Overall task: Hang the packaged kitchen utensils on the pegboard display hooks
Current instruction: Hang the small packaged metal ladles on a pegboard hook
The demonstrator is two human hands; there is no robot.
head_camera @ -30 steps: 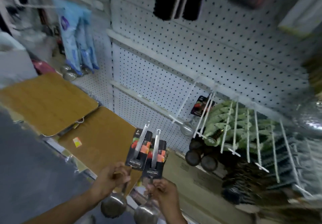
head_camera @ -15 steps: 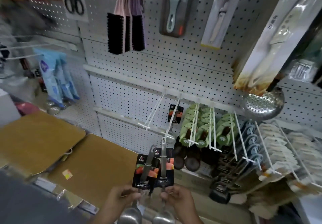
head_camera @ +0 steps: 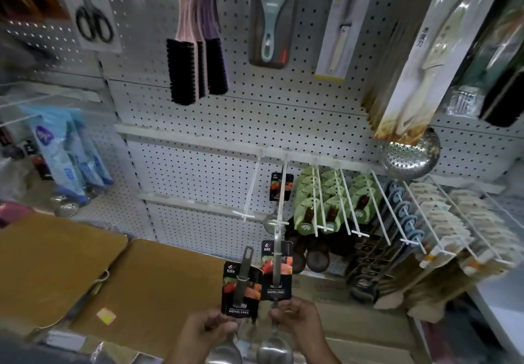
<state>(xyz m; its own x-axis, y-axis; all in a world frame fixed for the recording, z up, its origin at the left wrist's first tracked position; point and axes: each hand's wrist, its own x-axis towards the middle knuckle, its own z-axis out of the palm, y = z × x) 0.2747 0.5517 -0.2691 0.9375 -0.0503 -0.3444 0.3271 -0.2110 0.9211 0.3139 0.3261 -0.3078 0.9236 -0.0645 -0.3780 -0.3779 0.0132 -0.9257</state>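
Observation:
My left hand [head_camera: 205,332] grips a steel ladle with a black card [head_camera: 240,290] on its handle. Beside it my right hand [head_camera: 296,318] grips a second carded ladle [head_camera: 277,271], held slightly higher; its handle tip reaches the front end of a white hook [head_camera: 282,193]. One carded ladle [head_camera: 280,186] hangs far back on that hook. To the left, another white hook [head_camera: 251,193] sticks out bare from the pegboard [head_camera: 198,171].
Hooks to the right carry green packs [head_camera: 317,205], blue items [head_camera: 405,213] and beige packs [head_camera: 442,222]. Brushes [head_camera: 195,71], a bottle opener [head_camera: 270,15] and boxed knives [head_camera: 419,60] hang above. Wooden boards [head_camera: 85,275] lie at the lower left, a cardboard box [head_camera: 354,324] below.
The view swung right and up toward the hooks. Both hands carried the two ladles closer to the hook that holds one ladle, the right one rising to its tip.

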